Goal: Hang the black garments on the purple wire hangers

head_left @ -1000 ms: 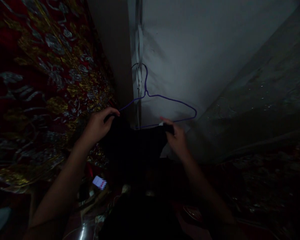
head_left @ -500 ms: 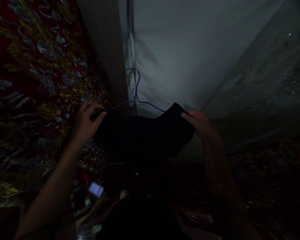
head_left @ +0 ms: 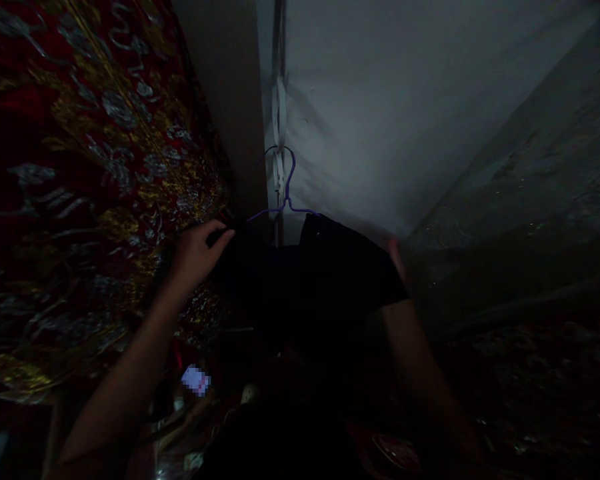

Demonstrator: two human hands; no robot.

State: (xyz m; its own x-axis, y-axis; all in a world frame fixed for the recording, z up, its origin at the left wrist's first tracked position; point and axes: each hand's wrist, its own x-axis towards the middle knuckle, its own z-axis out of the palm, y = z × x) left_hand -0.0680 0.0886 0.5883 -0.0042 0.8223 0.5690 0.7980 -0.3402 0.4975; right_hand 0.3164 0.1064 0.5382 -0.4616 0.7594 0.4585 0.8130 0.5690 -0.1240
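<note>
A black garment [head_left: 305, 287], perhaps a shirt, hangs from a purple wire hanger [head_left: 289, 200] whose hook is caught on a white strip [head_left: 279, 120] by the wall. My left hand [head_left: 200, 247] pinches the garment's left shoulder between thumb and fingers. Over on the other side, my right hand [head_left: 397, 259] is mostly hidden behind the garment's right shoulder and sleeve. Only a thumb or finger tip shows past the dark cloth, so its grip is out of sight. The hanger's right arm runs under the cloth near the collar.
A red curtain [head_left: 115, 173] with gold and silver patterns hangs close on the left. A pale wall [head_left: 380, 113] stands behind the hanger, with a sheer, grey-green patterned cloth [head_left: 510, 220] on the right. Dim clutter lies below, with a blurred pale patch [head_left: 196, 380] among it.
The right shoulder of the garment has been drawn inward along the hanger toward its neck. My right hand has gone from gripping its edge in sight to behind the cloth. The left hand keeps its pinch.
</note>
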